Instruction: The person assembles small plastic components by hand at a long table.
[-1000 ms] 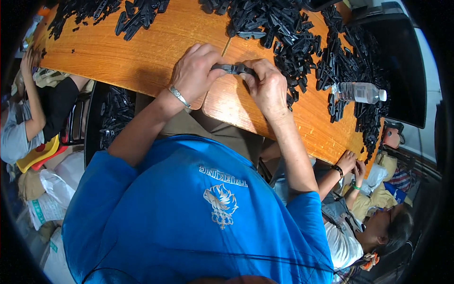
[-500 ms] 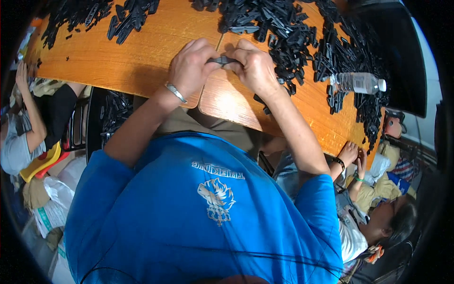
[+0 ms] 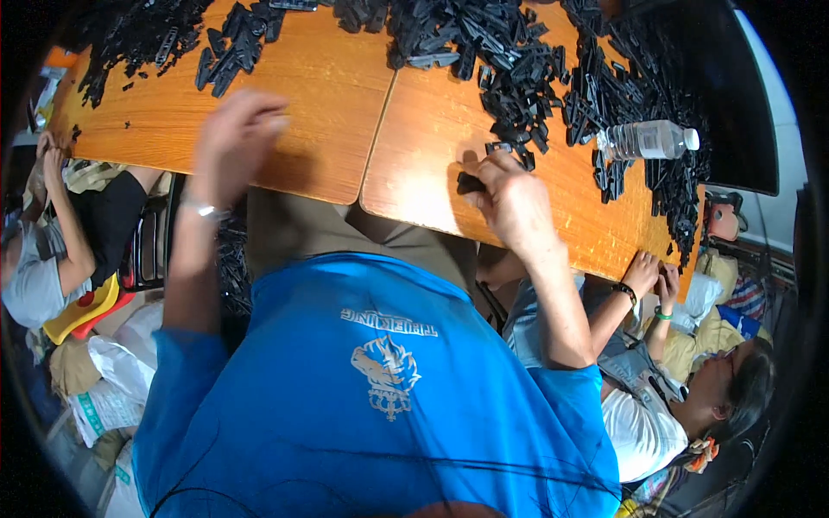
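Observation:
Over the left part of the table hovers my left hand (image 3: pixel 231 142), smeared by motion; whether its fingers hold anything does not show. My right hand (image 3: pixel 515 200) is low over the table just right of the seam, with a small black plastic piece (image 3: pixel 470 182) between its thumb and fingers. Beyond that hand a heap of black plastic parts (image 3: pixel 521 99) spreads out. A small cluster of longer black parts (image 3: pixel 231 53) lies past my left hand.
The wooden table (image 3: pixel 332 112) carries more black parts (image 3: pixel 129 52) at the far left. A clear plastic bottle (image 3: pixel 649 140) lies on its side among parts at the right. One person's hands (image 3: pixel 646 274) are at the right edge, another person's arm (image 3: pixel 65 194) at the left.
My hands were together at the seam, both on a black piece. Now they are apart: the left has swung left, the right has moved right and nearer.

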Available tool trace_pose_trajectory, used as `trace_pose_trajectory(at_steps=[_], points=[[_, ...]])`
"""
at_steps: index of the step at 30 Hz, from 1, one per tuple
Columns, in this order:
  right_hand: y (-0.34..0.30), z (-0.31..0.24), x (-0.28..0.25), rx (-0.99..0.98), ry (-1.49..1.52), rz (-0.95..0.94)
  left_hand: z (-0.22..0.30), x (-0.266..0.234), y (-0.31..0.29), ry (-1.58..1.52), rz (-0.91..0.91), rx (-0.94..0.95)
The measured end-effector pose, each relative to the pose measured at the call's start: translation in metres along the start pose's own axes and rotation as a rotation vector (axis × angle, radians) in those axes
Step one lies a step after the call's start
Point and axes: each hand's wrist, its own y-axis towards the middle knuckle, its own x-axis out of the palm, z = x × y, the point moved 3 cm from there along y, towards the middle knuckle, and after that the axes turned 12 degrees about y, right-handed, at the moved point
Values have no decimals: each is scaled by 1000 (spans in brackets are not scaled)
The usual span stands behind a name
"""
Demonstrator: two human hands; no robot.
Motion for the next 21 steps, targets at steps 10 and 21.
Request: trace_pose_trajectory(at_steps=[10,21], points=[[27,-12,12,-36,283,314,105,148,121,400,163,445],[21,-7,34,61,29,325,99,142,112,148,-48,261]])
